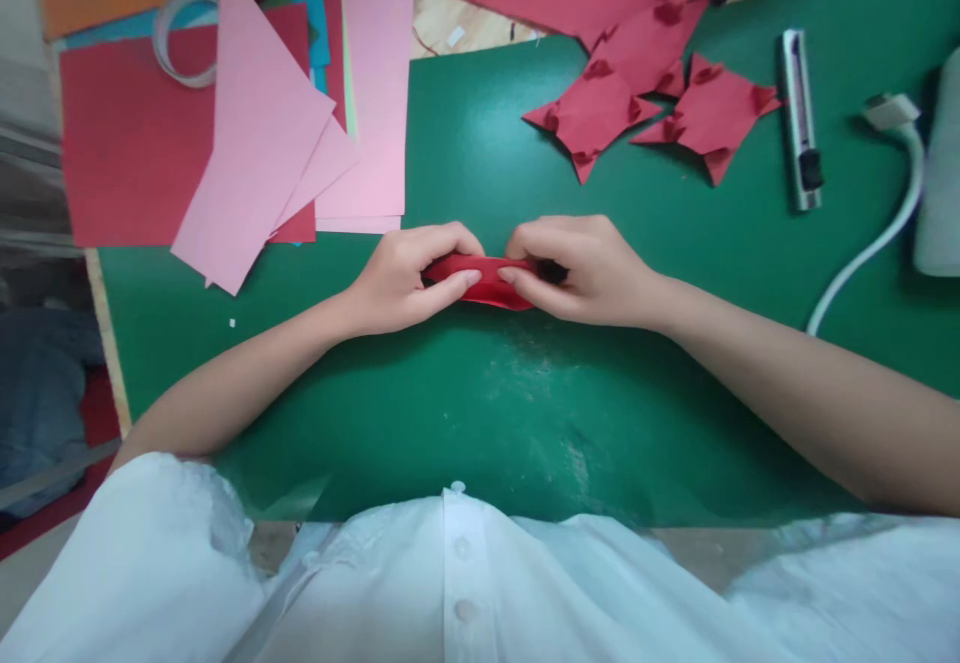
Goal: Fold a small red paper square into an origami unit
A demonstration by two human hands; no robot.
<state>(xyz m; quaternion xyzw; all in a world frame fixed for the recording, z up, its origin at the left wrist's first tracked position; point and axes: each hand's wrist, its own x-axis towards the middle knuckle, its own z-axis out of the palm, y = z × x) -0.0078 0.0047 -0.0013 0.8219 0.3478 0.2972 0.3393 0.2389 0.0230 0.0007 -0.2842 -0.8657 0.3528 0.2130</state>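
The folded red paper piece (484, 281) lay low over the middle of the green cutting mat (465, 413) on the desk, its long axis running left to right between the two hands, so neither was nearer. The left hand (405, 278) pinched its left end and the right hand (581, 271) its right end, each grip closed tight on the paper (thumbs underneath, fingers curled over). Matte, creased red star-like folded pieces (645, 103) sat beyond, near a utility knife (799, 118) and loose pink sheets (270, 133).
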